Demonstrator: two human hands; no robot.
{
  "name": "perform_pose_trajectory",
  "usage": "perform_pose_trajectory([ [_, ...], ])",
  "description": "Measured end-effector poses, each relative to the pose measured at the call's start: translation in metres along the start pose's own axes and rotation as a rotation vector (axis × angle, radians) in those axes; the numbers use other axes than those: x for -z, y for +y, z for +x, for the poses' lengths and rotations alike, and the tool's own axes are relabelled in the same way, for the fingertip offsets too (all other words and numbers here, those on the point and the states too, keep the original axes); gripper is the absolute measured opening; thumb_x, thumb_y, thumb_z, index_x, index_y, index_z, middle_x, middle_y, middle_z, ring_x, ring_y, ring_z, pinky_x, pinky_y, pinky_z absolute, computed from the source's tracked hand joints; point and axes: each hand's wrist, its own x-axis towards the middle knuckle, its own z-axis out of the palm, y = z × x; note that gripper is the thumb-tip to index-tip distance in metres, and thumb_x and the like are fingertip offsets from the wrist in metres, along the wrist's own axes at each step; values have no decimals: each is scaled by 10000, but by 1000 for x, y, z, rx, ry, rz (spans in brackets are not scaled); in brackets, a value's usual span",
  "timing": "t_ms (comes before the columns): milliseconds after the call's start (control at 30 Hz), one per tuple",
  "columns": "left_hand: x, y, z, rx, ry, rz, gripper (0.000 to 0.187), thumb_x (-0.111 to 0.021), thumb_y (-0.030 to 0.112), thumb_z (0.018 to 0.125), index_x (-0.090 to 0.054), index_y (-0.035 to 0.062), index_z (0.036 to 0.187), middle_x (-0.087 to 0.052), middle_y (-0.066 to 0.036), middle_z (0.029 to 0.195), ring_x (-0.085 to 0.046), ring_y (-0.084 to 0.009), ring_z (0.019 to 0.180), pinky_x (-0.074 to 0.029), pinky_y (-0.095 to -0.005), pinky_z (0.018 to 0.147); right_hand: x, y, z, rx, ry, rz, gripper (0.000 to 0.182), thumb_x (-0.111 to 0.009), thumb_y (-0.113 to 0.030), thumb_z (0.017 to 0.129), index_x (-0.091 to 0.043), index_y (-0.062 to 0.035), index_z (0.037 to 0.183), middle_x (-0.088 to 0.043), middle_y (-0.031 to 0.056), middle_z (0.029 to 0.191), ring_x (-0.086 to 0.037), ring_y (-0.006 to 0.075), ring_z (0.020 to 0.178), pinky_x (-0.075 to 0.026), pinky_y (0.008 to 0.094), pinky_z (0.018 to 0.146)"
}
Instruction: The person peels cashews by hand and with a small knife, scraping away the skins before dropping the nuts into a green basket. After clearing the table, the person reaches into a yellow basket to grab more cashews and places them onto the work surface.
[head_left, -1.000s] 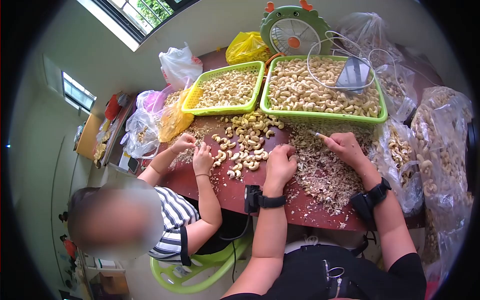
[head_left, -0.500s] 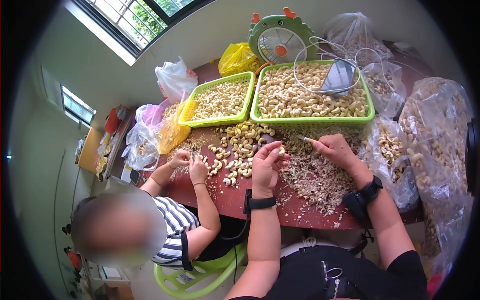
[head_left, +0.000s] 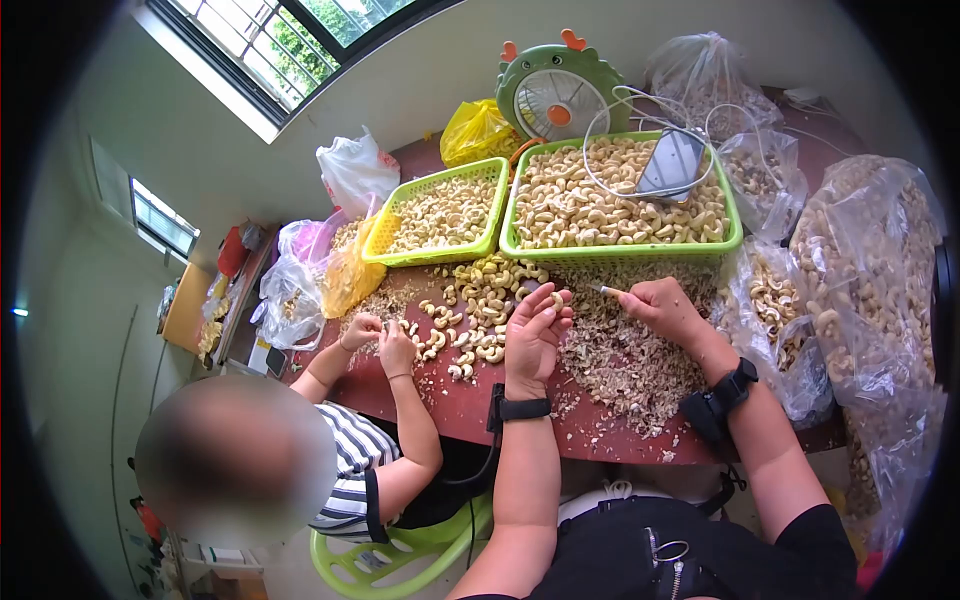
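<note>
My left hand (head_left: 532, 345) is palm up over the table, its fingers curled round a cashew nut (head_left: 557, 299). To its right, my right hand (head_left: 668, 310) grips a small knife (head_left: 609, 291) with a pale handle; the blade points left toward the nut, apart from it. Loose cashew nuts (head_left: 487, 315) lie in a heap just left of my left hand. Flaky brown peelings (head_left: 635, 375) cover the tabletop beneath and between both hands.
Behind my hands stand a large green basket (head_left: 630, 248) of cashews with a phone (head_left: 672, 163) on top, and a smaller yellow-green basket (head_left: 440, 255). A fan (head_left: 560, 95) is at the back. Plastic bags (head_left: 865, 270) crowd the right. At left, a person's hands (head_left: 380, 338) work close together.
The view has shifted slightly, so the baskets sit a little lower. My left fingers have changed their hold on the cashew slightly. The knife stays in my right hand.
</note>
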Motion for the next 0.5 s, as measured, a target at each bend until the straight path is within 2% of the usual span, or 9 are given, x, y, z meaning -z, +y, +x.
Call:
perform_pose_trajectory([
  [500, 1, 1, 3, 31, 47, -78, 277, -458, 47, 844, -459, 12, 1119, -570, -101, 908, -580, -156, 728, -517, -256, 622, -2, 5, 3, -2, -1, -2, 383, -515, -279, 809, -501, 13, 563, -418, 69, 445, -373, 105, 418, -324, 284, 409],
])
